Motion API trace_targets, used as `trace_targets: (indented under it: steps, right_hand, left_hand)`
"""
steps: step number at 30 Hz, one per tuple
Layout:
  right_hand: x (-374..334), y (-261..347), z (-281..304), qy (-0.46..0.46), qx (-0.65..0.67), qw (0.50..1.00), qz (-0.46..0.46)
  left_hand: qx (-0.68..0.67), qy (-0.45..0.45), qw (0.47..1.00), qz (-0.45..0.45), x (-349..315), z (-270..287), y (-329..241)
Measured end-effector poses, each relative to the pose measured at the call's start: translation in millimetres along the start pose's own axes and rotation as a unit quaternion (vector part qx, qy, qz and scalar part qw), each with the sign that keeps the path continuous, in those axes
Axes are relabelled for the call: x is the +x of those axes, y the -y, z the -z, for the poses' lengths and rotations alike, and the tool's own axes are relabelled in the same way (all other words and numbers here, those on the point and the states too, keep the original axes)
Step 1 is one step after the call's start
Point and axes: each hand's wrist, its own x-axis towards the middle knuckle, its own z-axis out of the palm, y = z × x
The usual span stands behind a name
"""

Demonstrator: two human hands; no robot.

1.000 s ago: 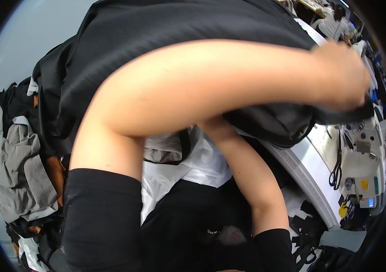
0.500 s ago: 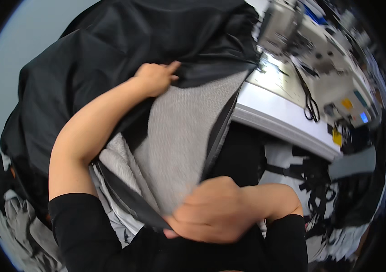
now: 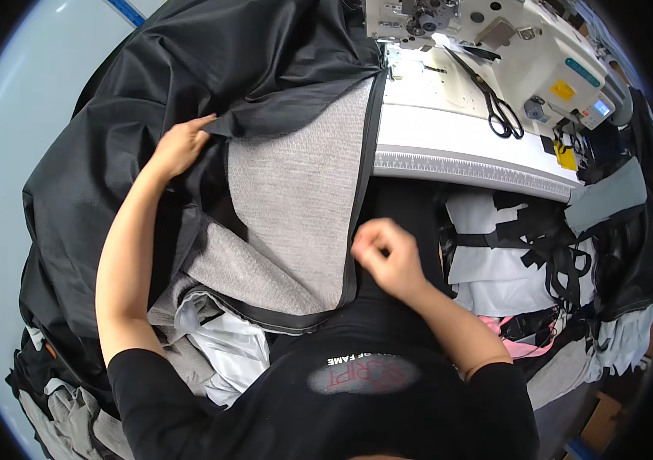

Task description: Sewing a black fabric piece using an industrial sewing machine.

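Observation:
A large piece of shiny black fabric (image 3: 104, 180) drapes across the left and far side. My left hand (image 3: 177, 147) pinches a fold of it beside the grey ribbed lining (image 3: 296, 184). The lining lies face up, with a dark binding (image 3: 365, 157) running along its right edge and round the near corner. My right hand (image 3: 389, 257) is curled just right of that edge, thumb and forefinger forming a loop. Nothing shows in it, and its fingers are slightly blurred. At the far end, the bound edge reaches the sewing machine (image 3: 426, 23).
Black scissors (image 3: 495, 103) lie on the white machine table (image 3: 434, 126), which has a ruler strip (image 3: 472, 169) along its front edge. Grey and black cloth pieces (image 3: 487, 253) are heaped at the right. White plastic (image 3: 230, 353) and more cloth (image 3: 73, 414) lie at the lower left.
My right hand has let go of the near corner and moved up and right. My left hand has shifted left, and the lining lies flatter. The view has turned.

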Motion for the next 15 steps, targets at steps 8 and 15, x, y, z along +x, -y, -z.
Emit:
trace_targets:
  steps: [8,15]
  right_hand:
    - [46.3,-29.6,-37.9,-0.001,-0.015,0.995,-0.099]
    - [-16.6,1.2,-32.8,0.223,0.141,0.96,-0.091]
  left_hand:
    - [-0.114,-0.254,0.953,-0.117,-46.7,73.4,-144.1]
    - [-0.11,0.022,0.955,-0.274,-107.4,15.7,-239.2]
